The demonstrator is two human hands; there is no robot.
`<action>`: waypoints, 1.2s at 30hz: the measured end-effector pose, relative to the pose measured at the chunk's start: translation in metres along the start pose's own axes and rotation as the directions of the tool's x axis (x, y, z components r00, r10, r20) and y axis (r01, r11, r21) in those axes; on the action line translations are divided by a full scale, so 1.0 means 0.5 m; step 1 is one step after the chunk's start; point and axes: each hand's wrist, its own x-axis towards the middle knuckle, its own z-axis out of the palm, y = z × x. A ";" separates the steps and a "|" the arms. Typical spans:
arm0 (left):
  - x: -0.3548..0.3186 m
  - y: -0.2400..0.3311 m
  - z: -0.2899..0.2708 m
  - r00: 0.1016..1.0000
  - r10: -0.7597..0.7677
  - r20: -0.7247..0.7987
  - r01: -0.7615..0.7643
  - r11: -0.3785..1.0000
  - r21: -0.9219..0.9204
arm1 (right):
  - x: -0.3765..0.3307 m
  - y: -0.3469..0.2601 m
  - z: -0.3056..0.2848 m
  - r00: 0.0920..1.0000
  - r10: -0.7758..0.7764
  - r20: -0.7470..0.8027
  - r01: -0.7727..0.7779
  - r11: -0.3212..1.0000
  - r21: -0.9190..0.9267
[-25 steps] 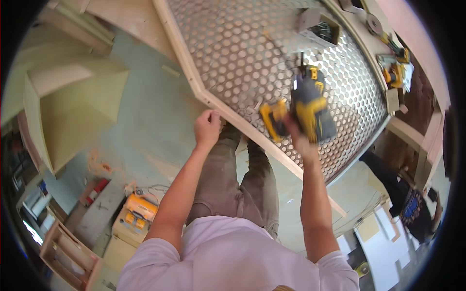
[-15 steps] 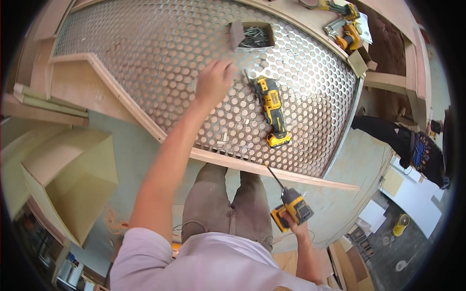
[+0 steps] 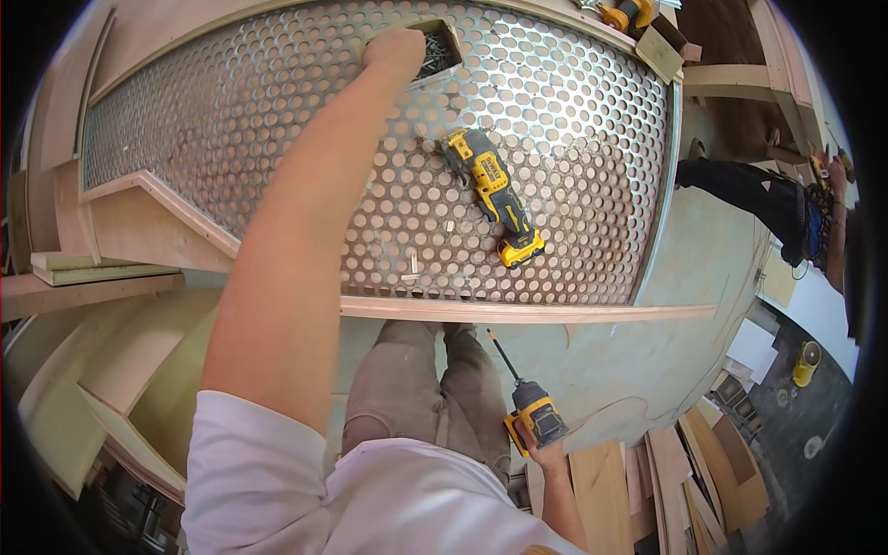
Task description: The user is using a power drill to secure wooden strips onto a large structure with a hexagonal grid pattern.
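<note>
My left hand (image 3: 396, 54) reaches to the small cardboard box (image 3: 446, 74) of dark screws (image 3: 434, 57) at the far side. It is at the box's left side, and its fingers are hidden, so their grip does not show. Low in the view, my right hand (image 3: 546, 450) is wrapped round a yellow-and-black cordless driver (image 3: 539, 413). A long thin bit points up from the driver toward the wooden edge strip. A yellow-and-black oscillating multi-tool (image 3: 495, 192) lies on the perforated metal sheet (image 3: 578, 120), right of my left forearm.
A wooden strip (image 3: 518, 313) edges the sheet's near side. Curved plywood pieces (image 3: 139, 370) stand at left; loose boards (image 3: 601, 490) lie at lower right. Another orange-yellow tool (image 3: 629, 13) sits at the far right. A person in dark clothing (image 3: 749, 194) is at the right edge.
My left hand has moved farther out, from above the sheet to the screw box. The driver stays in my right hand, low in the view. The view has shifted.
</note>
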 end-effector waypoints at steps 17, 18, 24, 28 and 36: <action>-0.005 -0.094 0.047 0.994 0.037 -0.098 -0.038 0.999 -0.007 | 0.033 0.041 0.018 0.999 0.033 0.039 -0.035 0.997 0.063; 0.017 -0.079 0.044 0.994 0.035 -0.104 -0.037 0.999 -0.022 | 0.024 0.059 0.009 0.997 0.041 0.064 -0.045 0.997 0.062; -0.021 -0.066 0.011 0.983 0.181 0.032 -0.169 0.958 -0.231 | 0.038 -0.006 -0.021 0.998 0.018 0.066 -0.015 0.999 -0.052; -0.011 -0.063 0.043 0.981 0.093 -0.168 -0.109 0.990 -0.091 | 0.032 0.047 -0.008 0.997 0.004 0.079 -0.003 1.000 -0.011; -0.007 -0.089 0.052 0.933 0.246 -0.262 -0.280 0.955 -0.100 | 0.018 0.075 0.016 0.998 0.061 0.016 -0.062 0.991 0.115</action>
